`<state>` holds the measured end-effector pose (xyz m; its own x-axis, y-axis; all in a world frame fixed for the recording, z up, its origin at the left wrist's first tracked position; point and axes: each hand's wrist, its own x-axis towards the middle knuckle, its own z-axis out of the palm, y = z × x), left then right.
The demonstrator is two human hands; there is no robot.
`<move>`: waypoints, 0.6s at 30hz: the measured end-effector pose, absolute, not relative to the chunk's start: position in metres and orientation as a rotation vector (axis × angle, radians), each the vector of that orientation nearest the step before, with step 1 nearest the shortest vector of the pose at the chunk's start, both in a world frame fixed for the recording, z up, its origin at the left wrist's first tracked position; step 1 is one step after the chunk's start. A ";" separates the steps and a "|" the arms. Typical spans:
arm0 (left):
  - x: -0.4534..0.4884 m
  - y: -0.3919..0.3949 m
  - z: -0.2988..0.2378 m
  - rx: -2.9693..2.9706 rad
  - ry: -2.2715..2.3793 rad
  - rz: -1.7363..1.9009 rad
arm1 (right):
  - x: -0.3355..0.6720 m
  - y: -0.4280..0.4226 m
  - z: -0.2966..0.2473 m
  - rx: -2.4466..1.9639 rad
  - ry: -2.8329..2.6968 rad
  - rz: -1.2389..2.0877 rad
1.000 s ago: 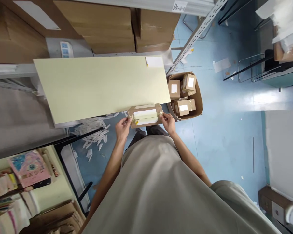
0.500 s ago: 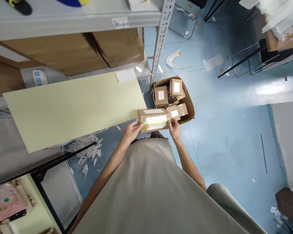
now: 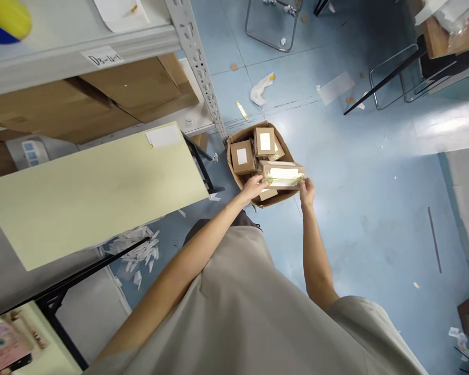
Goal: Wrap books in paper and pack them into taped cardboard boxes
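A taped cardboard box [image 3: 283,184] with white labels is held between my two hands, over the big open carton on the floor. My left hand [image 3: 255,187] grips its left end and my right hand [image 3: 307,191] its right end, fingers closed on the edges. Beneath it, the open carton [image 3: 234,179] holds several smaller brown boxes, among them a labelled box [image 3: 243,157] at the left and another labelled box [image 3: 264,142] at the back. The held box hides part of the carton's contents.
A pale yellow table [image 3: 101,187] stands to my left, with a white label [image 3: 163,136] on its far corner. Beyond it is a metal shelf post [image 3: 197,57] beside large cartons [image 3: 136,86]. Paper scraps [image 3: 135,250] and a white wrapper [image 3: 261,89] litter the blue floor.
Both hands have carried the box to the right and away from me, from near the table's corner to over the open carton. My view has shifted to the right.
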<state>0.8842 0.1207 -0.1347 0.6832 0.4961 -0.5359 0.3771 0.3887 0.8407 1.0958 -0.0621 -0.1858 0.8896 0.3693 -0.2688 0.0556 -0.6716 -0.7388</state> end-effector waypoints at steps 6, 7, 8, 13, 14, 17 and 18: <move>0.887 0.100 -0.118 1.132 0.822 -0.040 | 1.105 -0.056 -0.200 -2.142 -0.267 0.589; 0.875 0.098 -0.116 1.118 0.810 -0.051 | 1.098 -0.055 -0.202 -2.112 -0.292 0.634; 0.861 0.097 -0.113 1.101 0.801 -0.056 | 1.090 -0.053 -0.204 -2.089 -0.315 0.678; 0.793 0.101 -0.106 0.917 0.981 -0.035 | 1.036 -0.035 -0.209 -2.005 -0.390 0.932; 0.782 0.103 -0.104 0.885 1.035 -0.013 | 1.025 -0.030 -0.209 -1.992 -0.408 0.971; 0.754 0.108 -0.097 0.831 1.157 0.107 | 0.993 -0.010 -0.205 -1.949 -0.495 1.065; 0.746 0.109 -0.094 0.820 1.186 0.153 | 0.983 -0.003 -0.202 -1.930 -0.533 1.097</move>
<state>0.7458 0.1094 -0.0937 0.4020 0.5117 -0.7593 0.3014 0.7091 0.6374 0.9834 -0.0030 -0.2018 0.5280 0.6901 -0.4950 -0.0371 -0.5636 -0.8252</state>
